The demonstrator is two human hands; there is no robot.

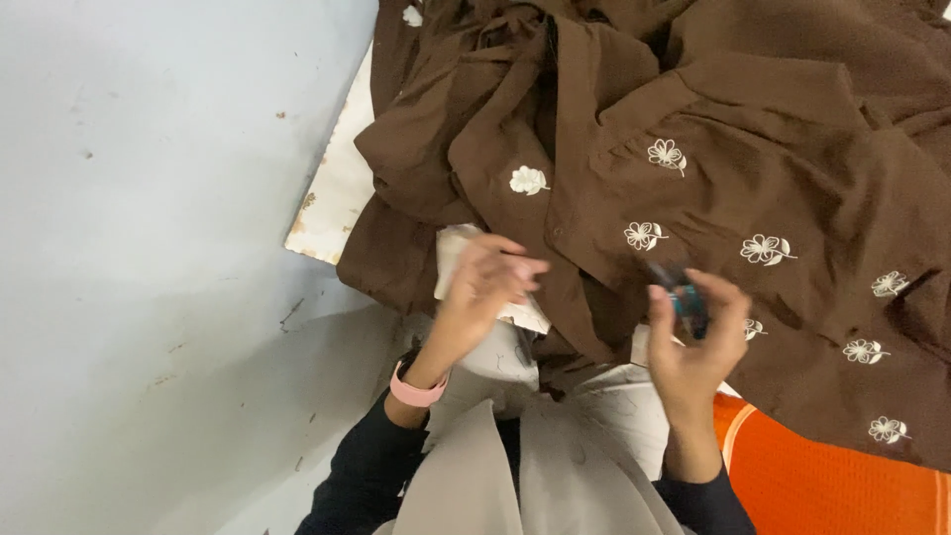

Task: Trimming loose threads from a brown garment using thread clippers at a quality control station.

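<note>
Above and to the right of both hands I log the largest item: a heap of brown garments [693, 149], crumpled, with white embroidered flowers [765, 249] scattered down the front panel nearest my right hand. Left of the left hand, a pale grey floor [149, 248]. Below the right hand, an orange ribbed cloth [832, 476]. Under the heap's left edge, a white chipped board [337, 198]. Beneath the left hand [485, 282], a cream rectangular tag or paper [456, 253], plain; the fingers are curled, pinching at it and the brown cloth. Right hand [693, 342] grasps a small teal-and-dark tool [686, 297], blurred. Pink wristband [416, 391] on the left wrist.
</note>
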